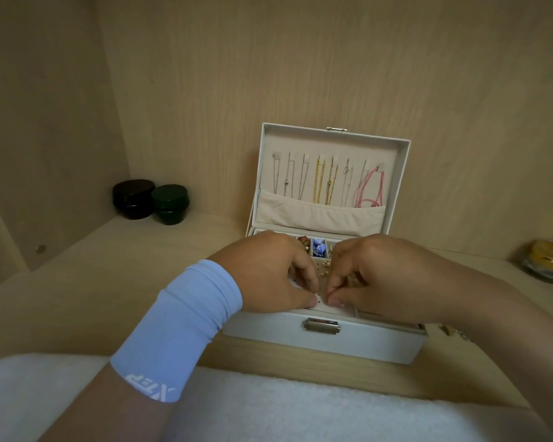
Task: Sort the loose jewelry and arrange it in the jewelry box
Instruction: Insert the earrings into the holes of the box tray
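Head view, left hand [268, 272], right hand [380, 275], fingertips curled on jewelry box [268, 333] (grips: cannot tell)

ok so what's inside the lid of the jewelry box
Silver chains, gold chains and a pink cord hang inside the open lid. Their lower ends are hidden by the fabric pocket.

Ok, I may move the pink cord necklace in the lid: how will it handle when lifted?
The pink cord necklace hangs in slack loops, so it is probably floppy and light. Its lower end is tucked in the lid pocket, so it may snag coming out.
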`<act>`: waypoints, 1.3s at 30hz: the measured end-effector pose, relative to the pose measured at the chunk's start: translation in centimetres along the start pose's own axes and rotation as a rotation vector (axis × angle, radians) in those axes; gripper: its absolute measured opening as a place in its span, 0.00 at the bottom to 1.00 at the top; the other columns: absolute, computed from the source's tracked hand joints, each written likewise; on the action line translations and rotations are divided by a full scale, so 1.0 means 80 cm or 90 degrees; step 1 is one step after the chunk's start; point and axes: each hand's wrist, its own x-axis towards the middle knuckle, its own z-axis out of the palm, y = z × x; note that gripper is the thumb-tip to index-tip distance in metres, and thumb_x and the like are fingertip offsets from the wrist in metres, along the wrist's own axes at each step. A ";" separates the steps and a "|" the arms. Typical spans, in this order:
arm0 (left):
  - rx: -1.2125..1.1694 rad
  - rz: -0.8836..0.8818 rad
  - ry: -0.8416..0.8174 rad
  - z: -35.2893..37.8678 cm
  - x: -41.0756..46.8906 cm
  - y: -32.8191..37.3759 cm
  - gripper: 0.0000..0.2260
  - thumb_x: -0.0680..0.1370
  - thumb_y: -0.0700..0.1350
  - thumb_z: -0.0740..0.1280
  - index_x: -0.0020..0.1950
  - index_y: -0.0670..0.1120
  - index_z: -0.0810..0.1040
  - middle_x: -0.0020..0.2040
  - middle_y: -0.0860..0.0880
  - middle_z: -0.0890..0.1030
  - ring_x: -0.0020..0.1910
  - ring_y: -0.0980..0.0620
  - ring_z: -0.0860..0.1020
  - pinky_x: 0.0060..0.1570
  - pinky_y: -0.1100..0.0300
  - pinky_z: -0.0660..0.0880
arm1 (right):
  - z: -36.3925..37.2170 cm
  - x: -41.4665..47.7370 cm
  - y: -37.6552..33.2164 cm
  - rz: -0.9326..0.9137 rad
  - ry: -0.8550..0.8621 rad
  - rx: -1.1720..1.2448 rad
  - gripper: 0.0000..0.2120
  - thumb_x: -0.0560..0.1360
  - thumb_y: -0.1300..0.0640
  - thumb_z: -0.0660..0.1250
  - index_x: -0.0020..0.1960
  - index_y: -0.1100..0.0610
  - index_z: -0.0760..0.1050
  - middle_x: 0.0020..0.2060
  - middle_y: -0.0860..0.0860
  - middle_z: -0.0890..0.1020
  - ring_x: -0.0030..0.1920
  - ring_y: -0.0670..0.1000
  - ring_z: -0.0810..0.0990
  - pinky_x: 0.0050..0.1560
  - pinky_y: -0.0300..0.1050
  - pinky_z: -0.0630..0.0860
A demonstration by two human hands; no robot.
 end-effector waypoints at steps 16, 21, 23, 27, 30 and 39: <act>-0.073 0.008 0.070 -0.004 0.014 0.027 0.04 0.76 0.51 0.71 0.47 0.57 0.85 0.42 0.63 0.81 0.44 0.61 0.77 0.44 0.69 0.72 | -0.043 -0.031 0.056 0.106 0.123 0.325 0.06 0.77 0.50 0.71 0.46 0.51 0.85 0.32 0.37 0.81 0.32 0.35 0.76 0.35 0.28 0.69; -0.073 0.033 0.071 0.003 0.060 0.079 0.04 0.77 0.51 0.69 0.46 0.56 0.85 0.44 0.61 0.83 0.44 0.60 0.78 0.48 0.65 0.74 | -0.050 -0.084 0.136 0.215 0.058 0.277 0.02 0.77 0.55 0.72 0.46 0.51 0.84 0.38 0.46 0.83 0.26 0.39 0.73 0.30 0.33 0.71; -0.066 0.046 0.049 0.016 0.085 0.101 0.04 0.77 0.51 0.70 0.46 0.55 0.85 0.43 0.62 0.83 0.42 0.61 0.78 0.47 0.66 0.74 | -0.041 -0.096 0.163 0.237 0.011 0.240 0.05 0.76 0.58 0.73 0.48 0.50 0.84 0.42 0.50 0.84 0.25 0.39 0.74 0.31 0.34 0.73; -0.029 0.063 0.000 0.053 0.137 0.138 0.04 0.76 0.49 0.71 0.47 0.53 0.85 0.42 0.60 0.82 0.36 0.67 0.75 0.41 0.71 0.69 | -0.021 -0.104 0.210 0.289 -0.053 0.160 0.08 0.74 0.61 0.72 0.49 0.50 0.85 0.40 0.50 0.84 0.26 0.44 0.74 0.31 0.36 0.73; 0.019 0.053 -0.053 0.079 0.169 0.155 0.05 0.76 0.48 0.71 0.49 0.51 0.85 0.40 0.60 0.80 0.35 0.67 0.74 0.40 0.72 0.68 | -0.014 -0.102 0.235 0.329 -0.098 0.125 0.07 0.73 0.59 0.74 0.47 0.49 0.85 0.33 0.43 0.80 0.22 0.40 0.72 0.27 0.33 0.70; 0.130 -0.026 -0.181 0.128 0.225 0.176 0.06 0.74 0.46 0.70 0.49 0.53 0.85 0.46 0.55 0.84 0.48 0.53 0.81 0.55 0.56 0.79 | 0.016 -0.083 0.252 0.307 -0.132 0.157 0.08 0.69 0.52 0.78 0.47 0.53 0.86 0.25 0.44 0.79 0.21 0.41 0.73 0.33 0.36 0.72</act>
